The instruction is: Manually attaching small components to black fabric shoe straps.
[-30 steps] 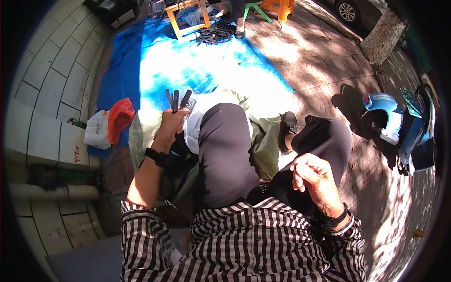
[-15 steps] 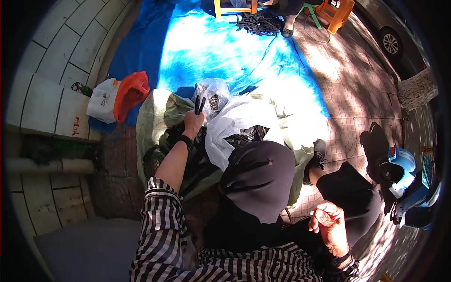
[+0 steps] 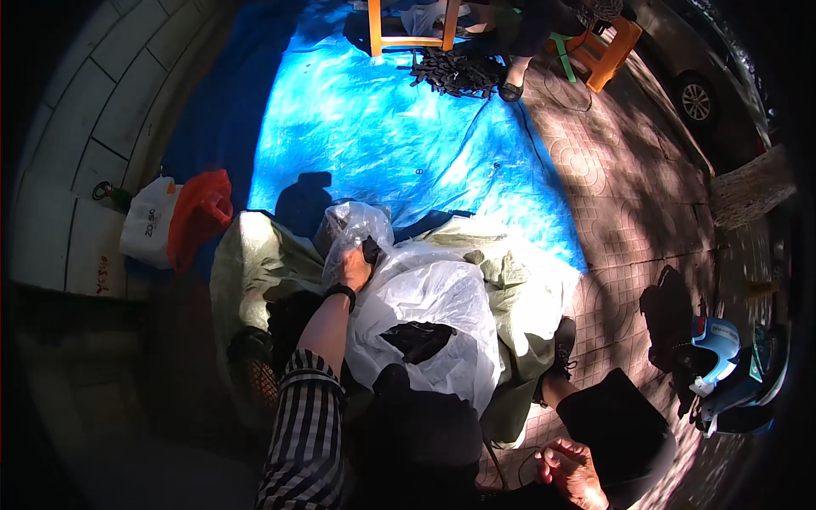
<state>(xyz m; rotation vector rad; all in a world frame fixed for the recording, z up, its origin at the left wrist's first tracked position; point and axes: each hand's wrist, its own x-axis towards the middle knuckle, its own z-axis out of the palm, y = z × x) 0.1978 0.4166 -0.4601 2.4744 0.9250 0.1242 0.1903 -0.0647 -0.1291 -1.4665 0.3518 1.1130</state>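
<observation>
Head view, looking down over the person's own lap, seated low on a brick-paved walk. Left hand (image 3: pixel 355 265) is stretched forward, a dark band at the wrist and a black-and-white striped sleeve (image 3: pixel 304 425) up the forearm; its fingers are curled around a small bundle of dark sticks (image 3: pixel 371 249), pressed together on them, the bundle poking out just past the knuckles on the far side of the fist. The hand sits at the mouth of a clear plastic bag (image 3: pixel 350 228), which bulges up directly against and partly over the fingers; a second, larger sheet of whitish plastic (image 3: pixel 433 306) spreads from just beside the wrist back toward the lap, with a dark patch showing through it. Both lie on a pale olive cloth (image 3: pixel 255 255) draped over the knees and ground. Right hand (image 3: pixel 574 472) rests low at the bottom edge beside the right knee, well apart from the bag; fingers loosely curled, nothing visible in them, though whether they close on anything small cannot be told. Beyond the cloth lies a blue tarp (image 3: pixel 391 136), sunlit, with a heap of dark sticks (image 3: pixel 455 72) at its far end near an orange stool (image 3: pixel 608 51) and a wooden stool. A white and orange bag (image 3: pixel 174 221) stands to the left by the pale wall.
</observation>
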